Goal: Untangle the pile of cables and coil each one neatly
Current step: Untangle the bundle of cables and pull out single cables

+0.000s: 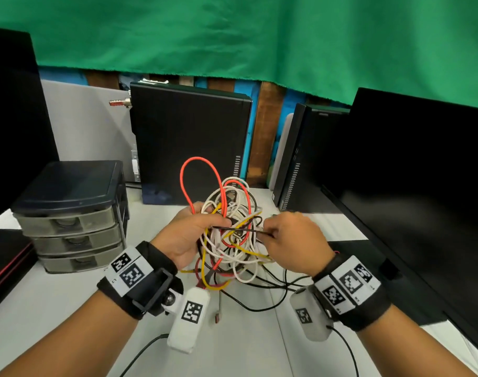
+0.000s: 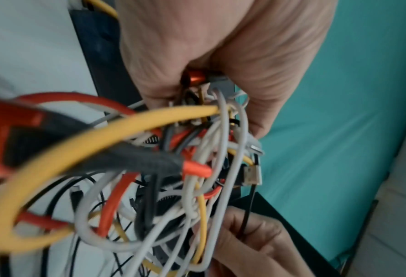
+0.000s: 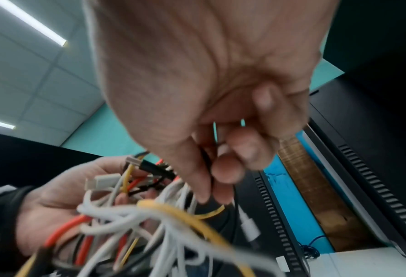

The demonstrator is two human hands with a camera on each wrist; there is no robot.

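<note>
The pile of cables [image 1: 229, 232] is a big knot of white, red, yellow and black wires. It is held up above the white table [image 1: 55, 308], between the two hands, and some loose ends hang down and lie on the table.

The left hand [image 1: 188, 235] grips one side of the knot. Its fingers [image 2: 256, 105] are curled tight round a bunch of wires. The right hand [image 1: 292, 240] is at the other side. Its thumb and fingers [image 3: 228, 168] are pressed together on a thin black cable [image 1: 240, 230], which runs straight across from one hand to the other.

A red loop [image 1: 199, 180] sticks up above the knot.

The head view shows the whole knot and both wrists with black bands and white tags. The left wrist view is close up and shows a shiny orange plug end [image 2: 195, 78] tucked under the left fingers, and a small metal plug [image 2: 251, 175] near the edge of the knot. The right wrist view shows the pinch on the thin black cable and a white plug [image 3: 249, 226] hanging below.

Around the table stand a small drawer box [image 1: 71, 213], a black computer case [image 1: 188, 142] and a dark screen [image 1: 422, 186]. A green cloth [image 1: 232, 34] hangs behind.
</note>
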